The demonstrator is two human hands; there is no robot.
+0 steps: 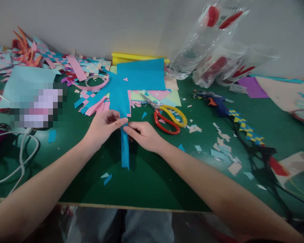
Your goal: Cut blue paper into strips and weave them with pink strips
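A narrow, folded strip of blue paper point(125, 148) points toward me, with both hands pinching it near its middle. My left hand point(105, 126) is closed on it, thumb on top. Just beside and slightly below, my right hand point(143, 133) also pinches the strip between thumb and fingers. Beyond the hands, the strip meets wider blue paper point(118, 91); whether they are one piece I cannot tell. Scissors point(168, 116) with one red and one yellow handle lie to the right of the hands, blades toward the paper pile.
Woven paper scraps point(73, 62) and a roll of tape point(95, 81) lie at the back left. A blurred-out device point(40, 108) with a white cable is on the left. Bagged plastic cups point(218, 64) stand at the back right. A blue glue gun point(218, 104) and paper bits are on the right.
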